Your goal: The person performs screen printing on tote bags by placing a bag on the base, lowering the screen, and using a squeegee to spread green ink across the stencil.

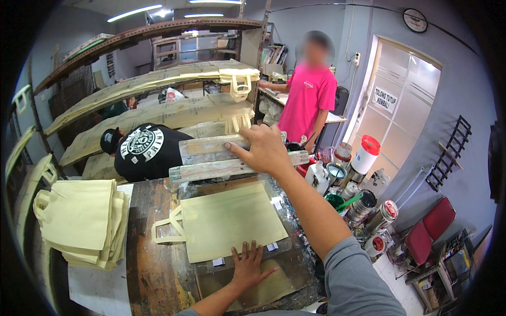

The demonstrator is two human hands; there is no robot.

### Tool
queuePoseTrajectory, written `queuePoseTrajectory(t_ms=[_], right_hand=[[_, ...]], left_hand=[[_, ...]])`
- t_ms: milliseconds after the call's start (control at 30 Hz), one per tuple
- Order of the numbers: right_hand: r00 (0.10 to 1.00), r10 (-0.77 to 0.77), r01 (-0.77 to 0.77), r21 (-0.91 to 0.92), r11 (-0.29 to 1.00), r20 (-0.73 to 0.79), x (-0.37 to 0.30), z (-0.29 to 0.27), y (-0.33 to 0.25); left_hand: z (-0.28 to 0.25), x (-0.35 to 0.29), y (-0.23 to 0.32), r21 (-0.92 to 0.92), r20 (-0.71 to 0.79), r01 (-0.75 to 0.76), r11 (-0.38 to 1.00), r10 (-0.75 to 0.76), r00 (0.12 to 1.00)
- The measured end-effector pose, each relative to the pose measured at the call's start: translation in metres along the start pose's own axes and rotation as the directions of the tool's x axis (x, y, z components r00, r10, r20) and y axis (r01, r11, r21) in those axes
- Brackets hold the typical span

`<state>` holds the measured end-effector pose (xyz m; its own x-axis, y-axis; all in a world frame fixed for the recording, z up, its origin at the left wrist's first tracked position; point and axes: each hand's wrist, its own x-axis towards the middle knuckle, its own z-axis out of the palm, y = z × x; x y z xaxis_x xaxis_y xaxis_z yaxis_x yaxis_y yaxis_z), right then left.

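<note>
A cream cloth tote bag (226,218) lies flat on a stained wooden work table (153,274), handles to the left. My left hand (249,266) rests flat, fingers spread, on the table at the bag's near edge. My right hand (263,150) reaches forward and grips the raised wooden printing frame (221,158) beyond the bag's far edge.
A stack of cream bags (84,221) sits at the table's left. A person in a black shirt (142,150) bends behind the frame; another in a pink shirt (308,97) stands further back. Paint cans and jars (358,203) crowd the right. Shelves of bags (158,113) curve behind.
</note>
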<state>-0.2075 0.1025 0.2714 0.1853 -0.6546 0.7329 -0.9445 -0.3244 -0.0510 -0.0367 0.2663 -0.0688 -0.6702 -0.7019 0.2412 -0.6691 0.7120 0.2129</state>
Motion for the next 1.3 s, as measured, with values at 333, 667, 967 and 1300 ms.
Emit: queuePoseTrajectory(t_ms=[333,667,967,1300], right_hand=[[0.999,-0.014,0.014,-0.007,1.0,-0.03,-0.001,0.002,0.002],[0.999,0.02,-0.019,-0.023,1.0,0.042,0.003,-0.004,-0.003],[1.0,0.012,-0.011,-0.023,1.0,0.019,-0.002,0.001,0.0],[1.0,-0.008,0.009,0.008,1.0,-0.026,-0.001,0.004,0.002]], left_hand=[[-0.078,0.004,0.003,-0.772,0.225,0.141,0.62,0.058,0.973],[-0.247,-0.025,0.042,-0.916,-0.392,-0.077,-0.394,0.84,0.375],[-0.268,-0.016,0.045,-0.859,-0.509,-0.239,-0.453,0.706,0.492],[-0.278,-0.03,0.049,-0.78,-0.43,-0.009,-0.625,0.526,0.734]])
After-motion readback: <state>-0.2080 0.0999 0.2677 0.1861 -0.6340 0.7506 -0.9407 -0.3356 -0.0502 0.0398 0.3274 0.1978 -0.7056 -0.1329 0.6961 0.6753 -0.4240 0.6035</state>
